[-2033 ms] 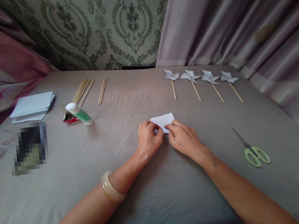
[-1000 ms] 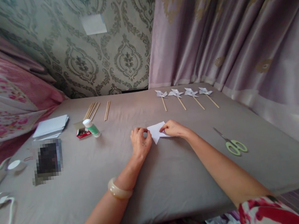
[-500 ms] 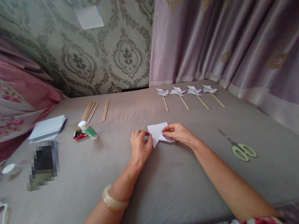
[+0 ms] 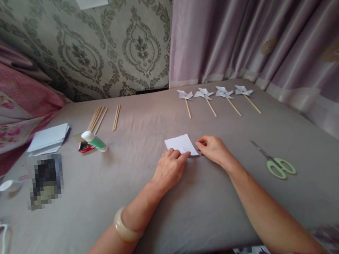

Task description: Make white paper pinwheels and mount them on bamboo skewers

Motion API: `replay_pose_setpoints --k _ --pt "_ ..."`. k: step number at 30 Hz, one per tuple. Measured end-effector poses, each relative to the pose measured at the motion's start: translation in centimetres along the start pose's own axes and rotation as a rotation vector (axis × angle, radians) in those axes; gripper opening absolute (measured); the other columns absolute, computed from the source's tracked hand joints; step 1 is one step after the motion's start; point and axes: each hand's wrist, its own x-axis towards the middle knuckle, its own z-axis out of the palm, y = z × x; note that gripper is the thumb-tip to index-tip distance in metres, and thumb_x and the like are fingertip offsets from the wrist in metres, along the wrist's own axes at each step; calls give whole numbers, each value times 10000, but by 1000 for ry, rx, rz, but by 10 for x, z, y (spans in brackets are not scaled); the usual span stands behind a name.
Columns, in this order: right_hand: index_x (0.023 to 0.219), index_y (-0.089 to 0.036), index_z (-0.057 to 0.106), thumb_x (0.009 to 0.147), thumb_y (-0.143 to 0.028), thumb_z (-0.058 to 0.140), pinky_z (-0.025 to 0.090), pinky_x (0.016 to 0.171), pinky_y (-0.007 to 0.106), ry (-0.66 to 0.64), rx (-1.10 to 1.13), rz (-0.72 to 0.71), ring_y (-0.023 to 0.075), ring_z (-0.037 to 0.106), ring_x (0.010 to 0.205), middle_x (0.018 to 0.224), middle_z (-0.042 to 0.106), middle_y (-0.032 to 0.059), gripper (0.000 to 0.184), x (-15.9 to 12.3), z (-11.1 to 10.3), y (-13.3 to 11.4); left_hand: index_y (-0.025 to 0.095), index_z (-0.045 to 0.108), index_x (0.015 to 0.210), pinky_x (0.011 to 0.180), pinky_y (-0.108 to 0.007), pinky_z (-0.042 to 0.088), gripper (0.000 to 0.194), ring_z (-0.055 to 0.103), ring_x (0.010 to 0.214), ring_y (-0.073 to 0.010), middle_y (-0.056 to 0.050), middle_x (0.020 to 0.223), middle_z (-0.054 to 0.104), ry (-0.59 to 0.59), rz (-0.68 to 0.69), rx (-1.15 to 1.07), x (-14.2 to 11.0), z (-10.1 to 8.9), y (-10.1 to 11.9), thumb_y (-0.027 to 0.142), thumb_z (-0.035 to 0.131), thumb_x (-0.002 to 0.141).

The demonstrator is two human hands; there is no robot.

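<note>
A small white paper square (image 4: 179, 141) lies on the cloth-covered surface in front of me, one corner pointing toward the right. My left hand (image 4: 171, 167) rests over its lower edge, the fingers bent and pressing it down. At the paper's right corner is my right hand (image 4: 214, 149), with thumb and fingers pinched together; how much of the corner they grip is partly hidden. Green-handled scissors (image 4: 275, 164) lie to the right of that hand. Several white paper pinwheels (image 4: 204, 93) on wooden sticks are lined up at the back right.
A glue stick (image 4: 94, 141) stands tilted beside a small red box (image 4: 85, 147). Behind them lie several wooden sticks (image 4: 96, 119). A stack of white paper (image 4: 49, 138), a blurred-out object (image 4: 46, 180), a white round lid (image 4: 9, 186) and a white cable (image 4: 4, 250) are at the left.
My left hand has moved right and lower across the paper. My right hand has shifted right to the paper's edge. The lower cut flaps now look flattened or covered. The view has tilted down.
</note>
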Motion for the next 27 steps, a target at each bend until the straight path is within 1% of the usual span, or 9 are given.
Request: replay_pose_setpoints --k 2,4,9,12,15,17,22,24,27 --pt "829 -166 677 811 -259 563 455 574 236 -33 -68 -36 147 645 572 736 721 71 148 -5 5 -3 207 591 1205 757 -349 453 326 543 855 -228 -80 874 633 -44 20 58 0 -2 3 184 438 917" --pt "844 -171 676 829 -271 544 459 575 237 -72 -114 -60 154 653 584 739 724 72 166 -10 9 -7 218 607 1176 743 -352 440 314 536 854 -231 -83 877 628 -55 23 84 -1 -3 2 179 438 914" --pt "841 -175 669 847 -258 530 470 592 240 -143 -73 -88 162 662 620 725 720 64 163 -21 16 -19 219 671 989 740 -361 418 240 524 867 -236 -94 882 619 -60 -13 115 -2 -7 -5 166 456 895" --pt "831 -178 664 843 -224 529 475 632 243 -182 -36 -167 159 665 683 777 724 58 143 -26 20 -24 217 680 965 755 -367 418 228 525 893 -241 -97 910 627 -62 -50 121 -3 -10 -10 156 478 878" --pt "886 -185 663 828 -173 537 469 686 250 -242 -62 -275 152 656 742 841 720 46 139 -32 22 -28 221 689 989 783 -367 435 243 529 927 -243 -96 952 636 -48 -89 104 -4 -10 -20 156 484 874" --pt "933 -189 657 822 -159 552 462 717 262 -231 -137 -330 153 644 773 869 705 44 156 -36 23 -30 224 695 1004 810 -361 449 262 535 943 -235 -90 973 643 -16 -104 55 -4 -7 -28 155 475 881" --pt "952 -199 639 803 -238 664 451 782 288 -87 -278 -481 189 606 950 1034 634 59 157 -41 26 -34 205 715 980 845 -337 479 255 558 913 -201 -74 965 674 83 -124 -158 -4 0 -45 131 497 868" --pt "947 -206 636 815 -254 665 453 773 287 -83 -299 -519 194 598 968 1031 627 57 143 -42 28 -35 212 720 968 840 -339 487 254 567 903 -195 -70 960 679 104 -138 -204 -4 1 -47 118 514 852" --pt "956 -209 646 861 -259 617 452 749 281 -116 -334 -564 185 609 923 1000 638 54 111 -43 30 -37 219 723 967 838 -344 493 261 573 918 -197 -70 961 680 110 -142 -235 -4 1 -48 118 516 845"
